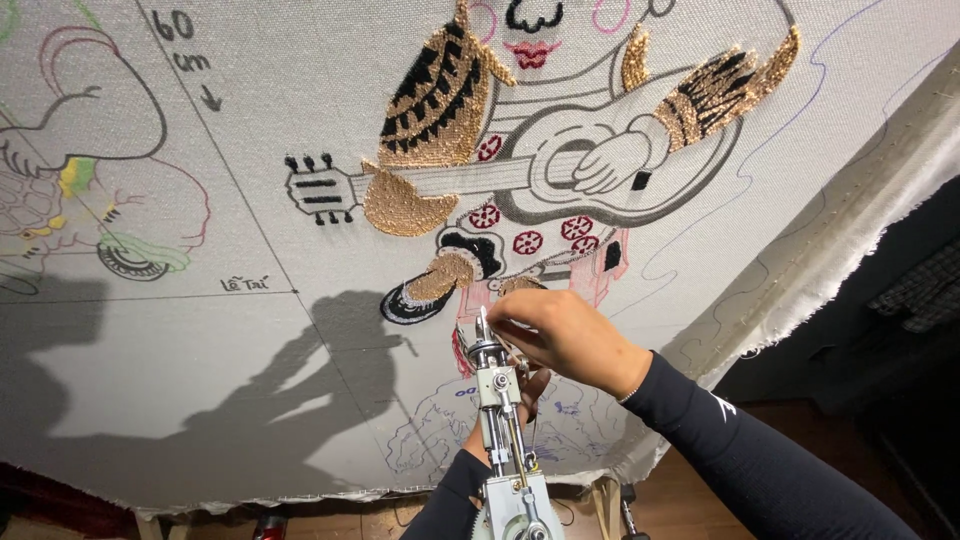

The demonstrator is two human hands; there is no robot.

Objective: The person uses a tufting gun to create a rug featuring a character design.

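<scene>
A metal tufting gun [505, 450] points up at a stretched white cloth [250, 330]. My right hand [565, 335] reaches in from the right in a black sleeve, its fingertips pinched at the gun's needle tip [483, 335]. A bit of red yarn [460, 352] hangs just left of the tip. My left hand [528, 392] is mostly hidden behind the gun's shaft and seems to grip it. Just above the hands, the cloth bears a partly tufted figure with a guitar [540, 170] in gold, black and red.
Left on the cloth is another outlined drawing [90, 190] with some green and yellow tufts, plus pen lines and handwritten marks. The cloth's frayed edge [850, 240] runs diagonally at right, with a dark room beyond. Hand shadows fall on the lower left.
</scene>
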